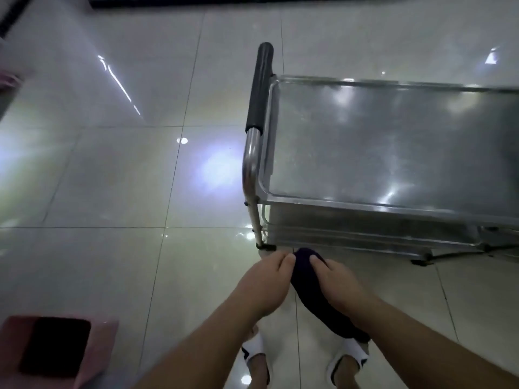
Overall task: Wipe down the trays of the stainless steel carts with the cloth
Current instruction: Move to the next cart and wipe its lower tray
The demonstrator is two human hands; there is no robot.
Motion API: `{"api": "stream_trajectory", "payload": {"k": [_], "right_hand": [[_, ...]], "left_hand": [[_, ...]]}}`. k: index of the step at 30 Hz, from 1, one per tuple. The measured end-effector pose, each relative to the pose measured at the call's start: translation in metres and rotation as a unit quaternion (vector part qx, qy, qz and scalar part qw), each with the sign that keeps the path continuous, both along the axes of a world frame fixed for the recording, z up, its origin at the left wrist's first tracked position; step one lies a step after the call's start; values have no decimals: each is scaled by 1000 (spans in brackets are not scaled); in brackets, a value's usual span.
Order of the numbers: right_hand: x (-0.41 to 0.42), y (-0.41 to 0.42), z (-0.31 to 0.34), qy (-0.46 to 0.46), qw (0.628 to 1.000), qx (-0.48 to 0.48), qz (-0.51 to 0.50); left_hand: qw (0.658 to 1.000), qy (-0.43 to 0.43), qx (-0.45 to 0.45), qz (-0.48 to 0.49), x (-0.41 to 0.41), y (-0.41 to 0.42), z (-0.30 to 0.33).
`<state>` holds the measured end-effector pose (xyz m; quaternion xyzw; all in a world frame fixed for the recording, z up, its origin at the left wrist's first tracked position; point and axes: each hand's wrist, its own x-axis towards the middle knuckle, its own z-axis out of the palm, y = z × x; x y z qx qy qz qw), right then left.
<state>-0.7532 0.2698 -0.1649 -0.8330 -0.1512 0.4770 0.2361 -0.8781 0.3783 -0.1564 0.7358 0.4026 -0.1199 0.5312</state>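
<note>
A dark navy cloth [314,299] hangs between my two hands, just in front of the stainless steel cart. My left hand [266,284] grips the cloth's left side near its top. My right hand [338,282] grips its right side, fingers curled over the fabric. The cart's top tray [393,141] lies ahead and to the right, shiny and bare, with a raised rim. A lower tray [365,231] shows beneath its near edge. Both hands are below and short of the tray's near left corner.
The cart's handle [259,88], black-sleeved, runs along its left end. A pink object with a dark rectangle [56,346] sits at the lower left. Glossy tiled floor [112,178] spreads to the left. My feet in white slippers [257,357] stand below the hands.
</note>
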Motion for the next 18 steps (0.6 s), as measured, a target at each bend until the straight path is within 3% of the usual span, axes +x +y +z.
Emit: {"api": "stream_trajectory", "payload": {"k": [6,12,18], "right_hand": [[-27,35,71,-49,997,54,-22],[-19,56,123,-101,991,79,-29],[13,74,153,52,977,126,-163]], "left_hand": [[984,-35,-140,103,-19,35,70],[956,-94,-219,169,0,58,118],[958,-91,-211,173,41,74,144]]}}
